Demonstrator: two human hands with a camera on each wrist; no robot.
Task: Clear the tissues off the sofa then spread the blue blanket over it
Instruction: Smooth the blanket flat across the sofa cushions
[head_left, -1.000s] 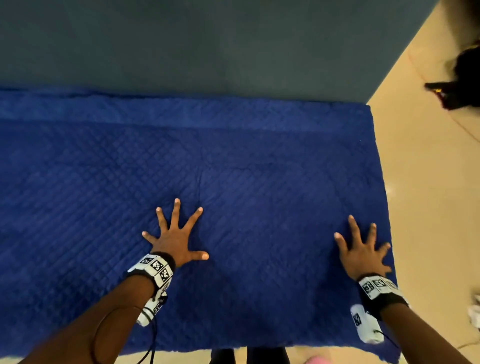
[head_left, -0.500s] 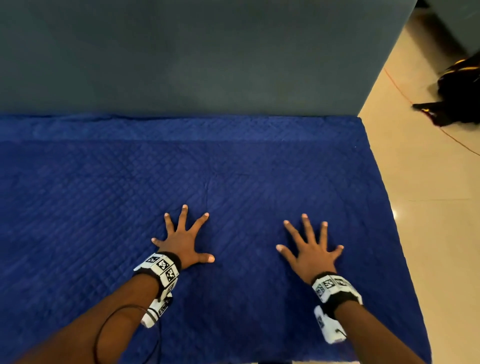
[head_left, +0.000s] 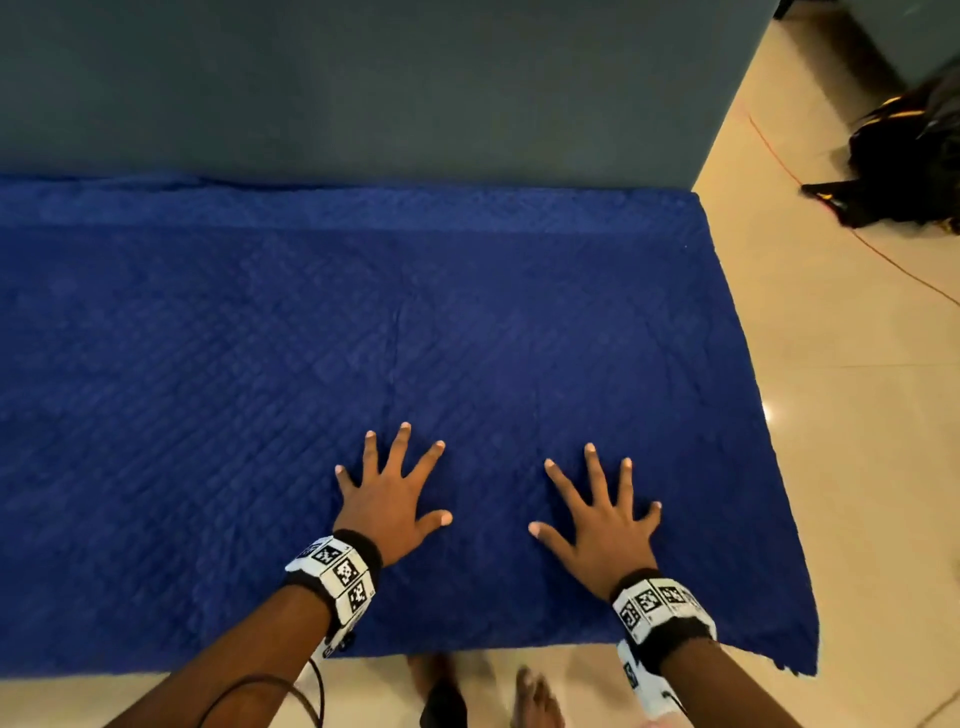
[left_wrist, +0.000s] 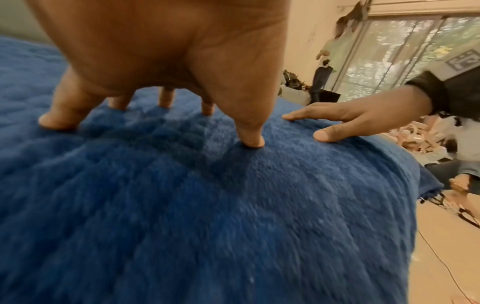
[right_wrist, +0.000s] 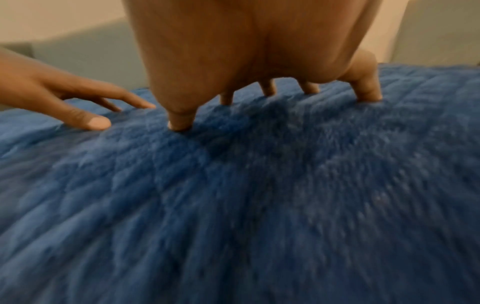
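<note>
- Blue blanket laid flat across the sofa seat, reaching from the left frame edge to the seat's right end, front edge hanging just over the front lip; far edge against the grey backrest.
- No tissues visible anywhere on the seat; clearing judged done.
- Left hand spread wide, fingertips pressed into the pile near the front middle, holding nothing.
- Right hand just beside it, likewise splayed and flat on the fabric, gripping nothing.
- Beige floor to the right, with a dark bag well apart from the sofa.
- Step in hand, by judgement: final smoothing of the spread.
- Next move likely calls for sweeping both palms outward with light pressure, then checking the right corner, which droops past the seat edge.
</note>
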